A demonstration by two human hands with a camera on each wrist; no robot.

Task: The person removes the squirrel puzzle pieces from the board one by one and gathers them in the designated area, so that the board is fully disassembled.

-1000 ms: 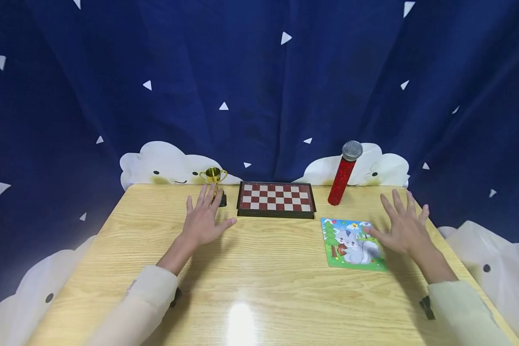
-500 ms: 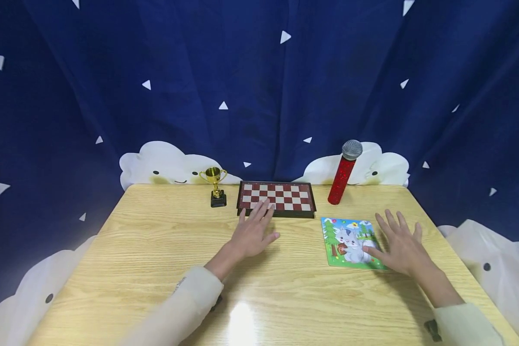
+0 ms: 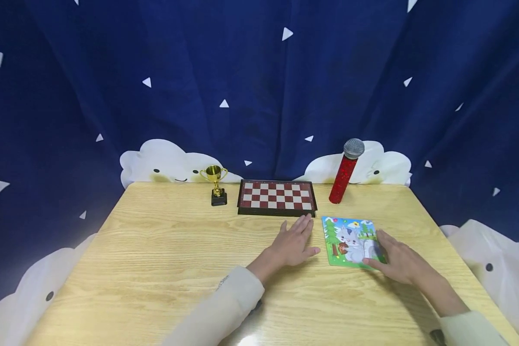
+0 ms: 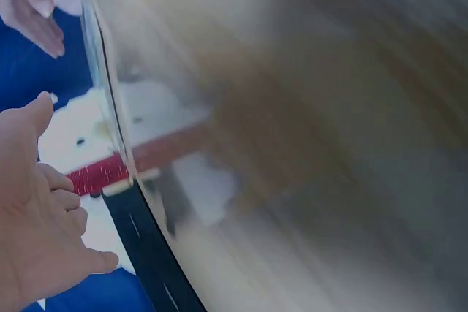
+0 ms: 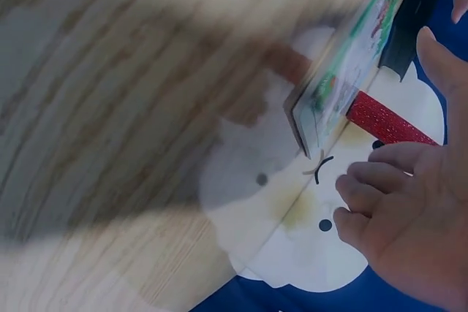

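Green-and-blue, square squirrel-picture board [image 3: 349,242] lies on the pale wooden counter [image 3: 177,250]. The left hand [image 3: 291,246] and right hand [image 3: 399,261] flank it, fingers relaxed, unclenched.

The person wears 2 cream sleeves [image 3: 218,310], dark lettering [image 3: 222,282] on the left.

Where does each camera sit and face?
Head: on the head, facing forward and down at the table; left hand, right hand and sleeves show.
Left wrist: on that wrist, facing chessboard and table; both hands show.
Right wrist: on that wrist, facing picture board and table; right hand, other hand's fingertips show.
Both wrist views share the microphone.
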